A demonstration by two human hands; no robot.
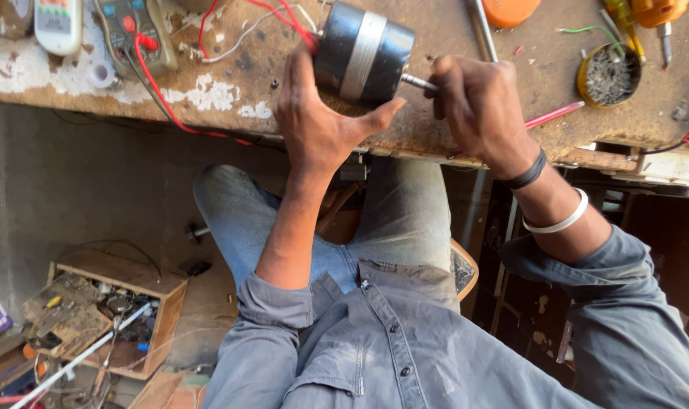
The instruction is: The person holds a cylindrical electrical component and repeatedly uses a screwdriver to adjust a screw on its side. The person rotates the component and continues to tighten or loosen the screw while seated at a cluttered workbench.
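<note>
Left hand spread open, palm and fingers cupping near side of black motor, thumb stretched under it toward the shaft. Right hand closed, fingertips pinching the motor's steel shaft. Motor lies on its side near the front edge of the worn table, silver band round its middle, red wires leaving its far end. Multimeter well left, round tin of bits to the right, red pen just beside right hand
</note>
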